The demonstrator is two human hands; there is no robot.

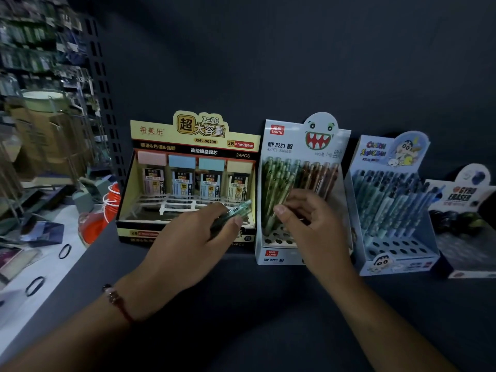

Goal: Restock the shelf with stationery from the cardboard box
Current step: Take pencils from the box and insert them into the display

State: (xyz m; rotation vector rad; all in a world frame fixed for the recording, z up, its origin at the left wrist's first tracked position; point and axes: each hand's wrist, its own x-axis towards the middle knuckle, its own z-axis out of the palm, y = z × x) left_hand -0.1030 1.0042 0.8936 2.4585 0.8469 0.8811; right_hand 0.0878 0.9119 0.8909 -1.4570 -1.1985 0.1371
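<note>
Shelf (268, 304) of dark matte board carries four cardboard display boxes in a row: a yellow lead-refill box (188, 178), a white monster-face pencil box (300, 189), a blue cartoon pen box (391, 205) and an eraser box (467, 224). Right hand (314, 226) reaches into the white box, fingers curled among its pencils. Left hand (193, 237) clamps a translucent green mechanical pencil (236, 212) before the yellow box.

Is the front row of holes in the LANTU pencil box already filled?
No, the LANTU pencil box shows empty holes along its front, below the right hand.
</note>
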